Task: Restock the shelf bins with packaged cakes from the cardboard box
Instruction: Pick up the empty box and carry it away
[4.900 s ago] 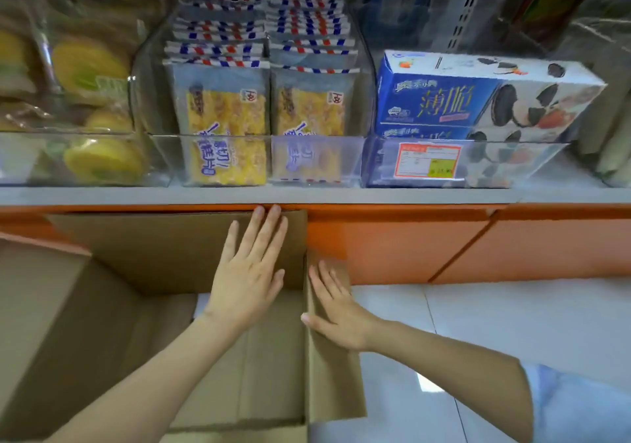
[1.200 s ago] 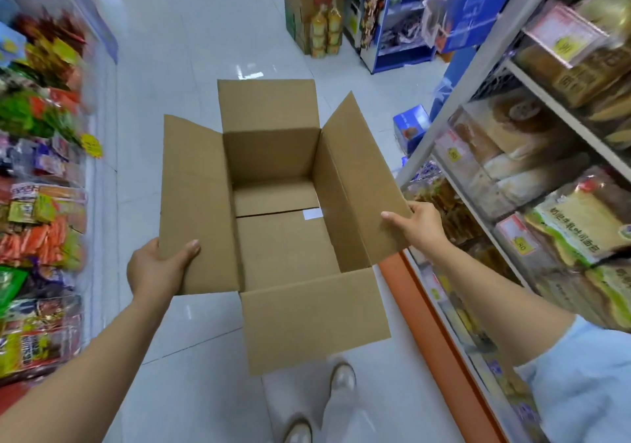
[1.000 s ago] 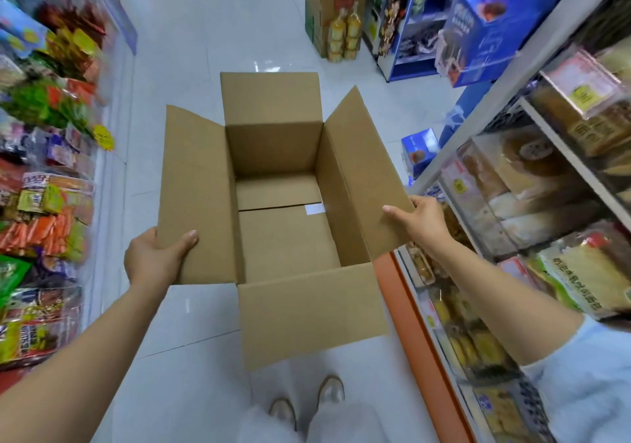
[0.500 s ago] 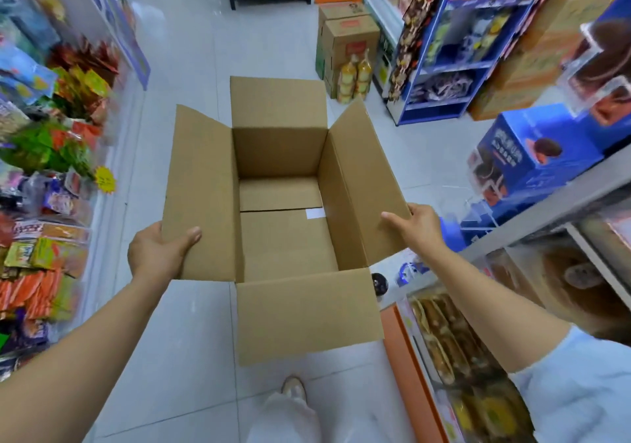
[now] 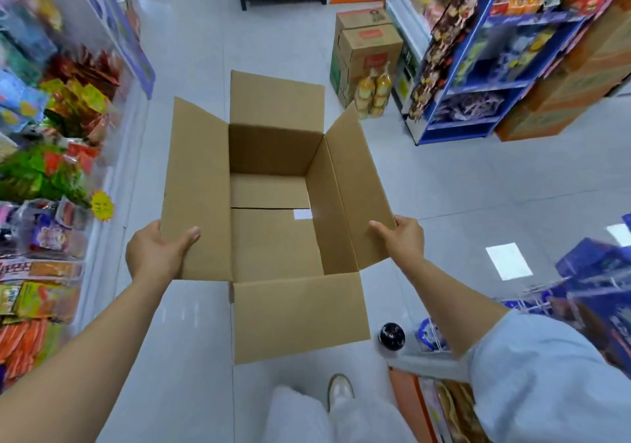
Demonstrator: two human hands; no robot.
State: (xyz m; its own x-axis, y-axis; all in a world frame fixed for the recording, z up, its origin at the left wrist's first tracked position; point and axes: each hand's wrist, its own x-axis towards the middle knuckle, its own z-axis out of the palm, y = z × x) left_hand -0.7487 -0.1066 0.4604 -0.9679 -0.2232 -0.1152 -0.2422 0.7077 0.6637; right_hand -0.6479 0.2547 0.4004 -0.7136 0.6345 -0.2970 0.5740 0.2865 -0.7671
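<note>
- Firmly, the left hand (image 5: 155,255) grips the cardboard box (image 5: 273,241) by its 9 o'clock flap, thumb on top.
- Right hand (image 5: 401,238) grips the 3 o'clock flap.
- Box held above the floor (image 5: 184,340), flaps open — stacked cartons (image 5: 367,50) at 1 o'clock.

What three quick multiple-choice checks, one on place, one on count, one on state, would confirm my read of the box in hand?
1. Where does the left hand grip the brown cardboard box?
A. its left side flap
B. its far flap
C. its bottom

2. How many box flaps are folded open?
A. two
B. three
C. four

3. What does the box hold?
A. a full layer of packaged cakes
B. nothing but a small white label
C. one bottle

Key: 1 A, the thumb lies on the left flap's inner face. 2 C, the left, far, right and near flaps all splay outward. 3 B, the bare floor of the box shows only the label.
</note>
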